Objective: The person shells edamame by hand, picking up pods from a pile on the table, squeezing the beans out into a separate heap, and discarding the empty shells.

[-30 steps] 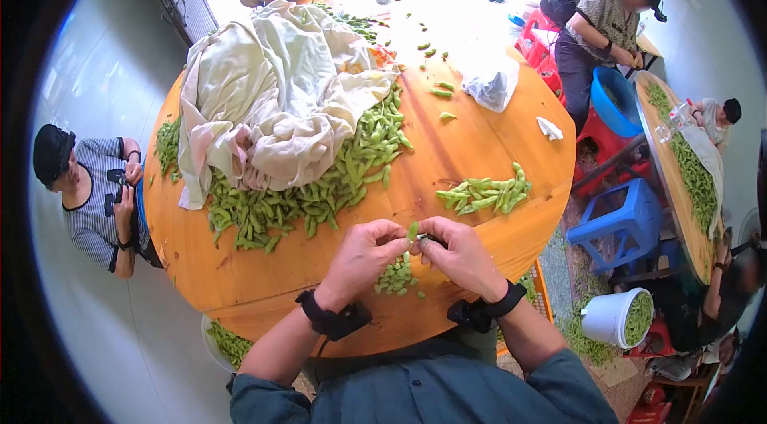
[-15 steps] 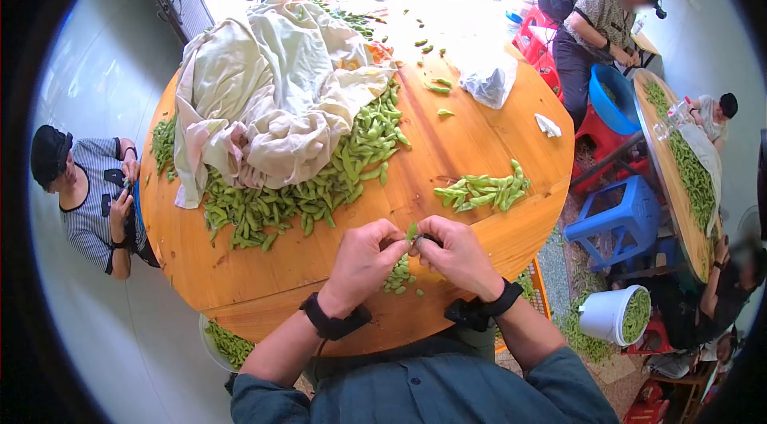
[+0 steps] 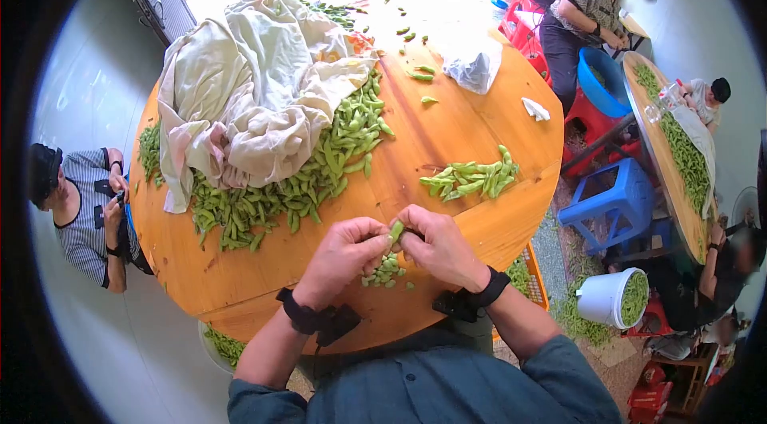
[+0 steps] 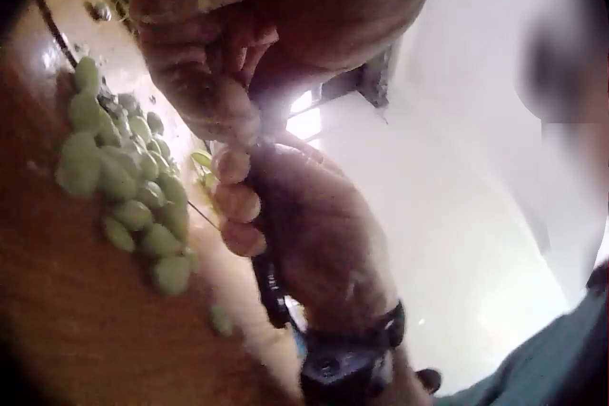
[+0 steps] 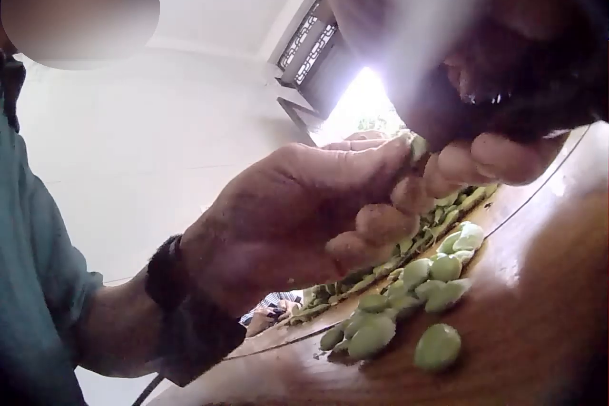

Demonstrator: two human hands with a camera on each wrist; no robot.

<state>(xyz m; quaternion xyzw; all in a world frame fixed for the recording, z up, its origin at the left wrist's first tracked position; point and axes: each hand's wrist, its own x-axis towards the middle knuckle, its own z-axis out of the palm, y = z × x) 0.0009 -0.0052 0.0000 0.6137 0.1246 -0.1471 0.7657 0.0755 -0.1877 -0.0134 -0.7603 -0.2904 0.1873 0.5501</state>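
In the head view a green soybean pod [image 3: 396,230] is between both hands' fingertips, over the near part of the table. My left hand [image 3: 345,254] pinches it from the left with thumb and fingers. The right hand [image 3: 438,245] meets it from the other side, fingers curled around a small dark tool [image 4: 271,282], which the left wrist view shows along its palm; its kind is mostly hidden. Just beneath the hands lies a small heap of shelled beans [image 5: 371,330], with one loose bean [image 5: 438,347] beside it.
A small group of pods [image 3: 471,176] lies ahead right on the round wooden table [image 3: 447,132]. A crumpled pale cloth [image 3: 264,88] partly covers a large pod pile [image 3: 264,212]. A white bucket [image 3: 601,298] and blue stool [image 3: 611,204] stand right. Other people sit around.
The head view has shifted, so the table and piles appear further left. More of the pod shows between my fingertips, and the dark tool is less visible from above. Both hands stay together.
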